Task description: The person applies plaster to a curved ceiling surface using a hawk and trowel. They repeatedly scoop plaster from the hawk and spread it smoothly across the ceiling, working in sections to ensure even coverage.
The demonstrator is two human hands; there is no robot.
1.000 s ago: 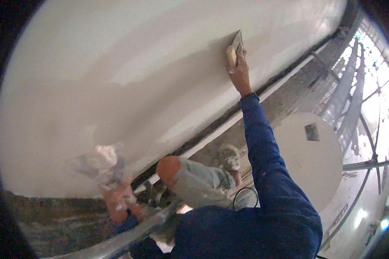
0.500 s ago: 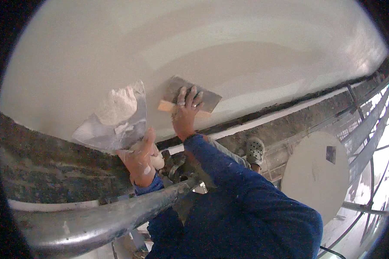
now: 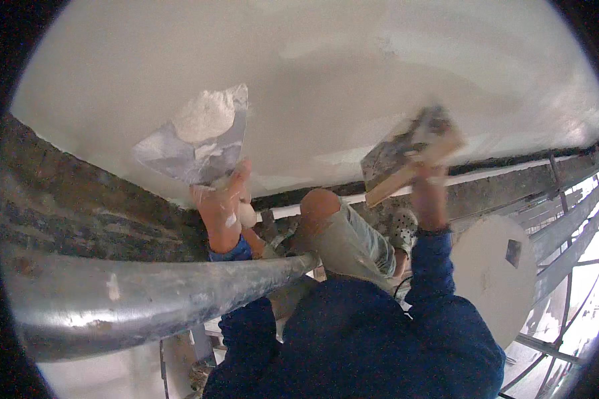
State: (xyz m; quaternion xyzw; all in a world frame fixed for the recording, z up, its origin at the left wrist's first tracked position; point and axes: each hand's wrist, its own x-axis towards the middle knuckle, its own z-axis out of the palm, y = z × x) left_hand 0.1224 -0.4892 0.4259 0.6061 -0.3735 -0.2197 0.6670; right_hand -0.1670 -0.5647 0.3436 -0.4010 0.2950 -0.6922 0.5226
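My left hand (image 3: 221, 211) grips a broad, roughly triangular metal trowel (image 3: 225, 159) with its blade upward. A mound of whitish plaster (image 3: 205, 117) lies on that blade. Off to the right, my right hand (image 3: 431, 193) holds a wide flat scraper (image 3: 399, 154) with a wooden strip along one edge. Motion smears the scraper and the fingers. Plaster smudges its dark blade, which is close to the pale wall (image 3: 326, 113); whether it touches I cannot tell. Damp-looking and lighter bands cross the wall's surface.
A thick metal pipe (image 3: 146, 292) runs in front of me at the lower left. My bent knee (image 3: 321, 205) and a perforated clog (image 3: 403, 229) show below the wall. A rounded white panel (image 3: 489, 279) stands at right, beside scaffold bars (image 3: 566, 253). A dark rough ledge (image 3: 80, 193) lies left.
My right hand has swung the scraper to the right and turned it, away from the trowel. The trowel sits higher in view, and my knee has come into sight.
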